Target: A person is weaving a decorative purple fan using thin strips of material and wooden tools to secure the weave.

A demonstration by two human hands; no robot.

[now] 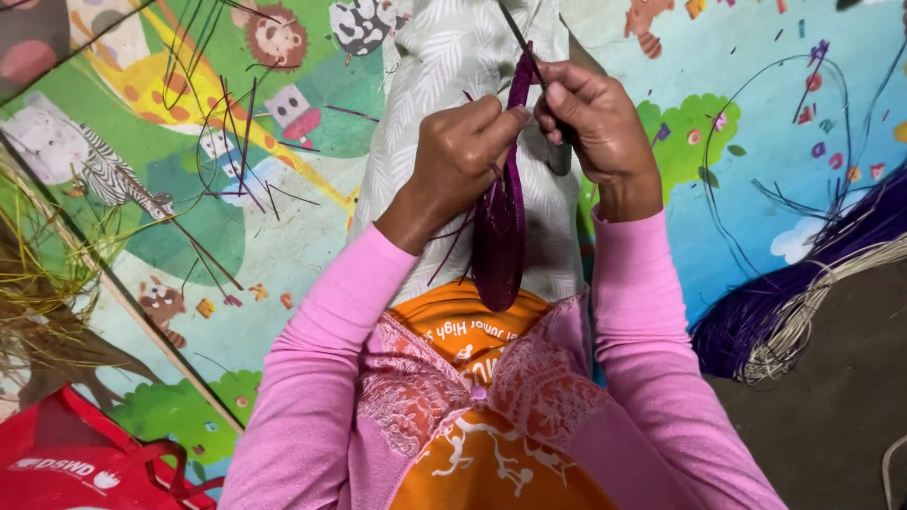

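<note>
Landmark for all positions: the purple woven piece [499, 236], a narrow flat oval held upright over the person's lap, at the middle of the view.

Far left of the woven piece, a red bag [71, 463] lies at the lower corner, with a bundle of yellow-green fibres [38, 274] above it. Nearer the piece, loose dark purple strands [227, 142] lie scattered on the play mat [283, 236], which is printed with cartoon animals.

Just left of the woven piece, the left hand [460, 156] is clenched on its upper edge, thumb and forefinger pinching the weave. Thin loose purple ends hang from the piece below this hand.

Just right of the piece's top, the right hand [593, 118] is closed on a thin dark strip [518, 38] that runs up and away from the piece; the fingertips touch the piece's upper tip. Both forearms wear pink sleeves [321, 378]. The lower end of the piece rests against an orange shirt [453, 326].

Well right of the piece, a thick bundle of purple and pale fibres [803, 302] curves across the mat edge onto a dark floor [831, 406].
</note>
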